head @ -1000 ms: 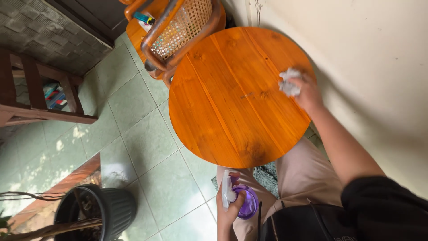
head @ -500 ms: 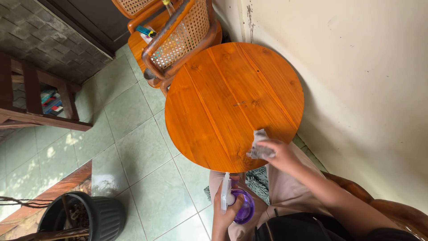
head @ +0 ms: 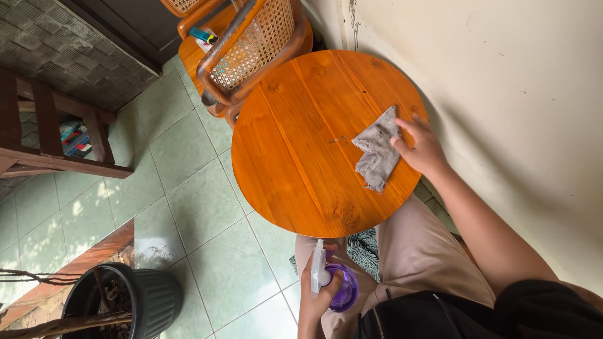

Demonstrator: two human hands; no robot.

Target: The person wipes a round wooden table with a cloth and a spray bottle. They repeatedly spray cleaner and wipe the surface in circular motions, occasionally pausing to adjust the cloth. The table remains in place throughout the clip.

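both hands busy: right hand on cloth, left hand w/ spray bottle.

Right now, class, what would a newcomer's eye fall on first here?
The round orange table fills the middle, beside the wall. On its right side lies a grey cloth, touched by the right hand. Below the table, the left hand holds a purple spray bottle.

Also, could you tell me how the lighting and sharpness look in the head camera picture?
Head view: even daylight, with sun patches on the floor tiles lower left. The round table shows a soft sheen and no harsh glare. The grey cloth, right hand and left hand with its spray bottle look sharp, without visible blur.
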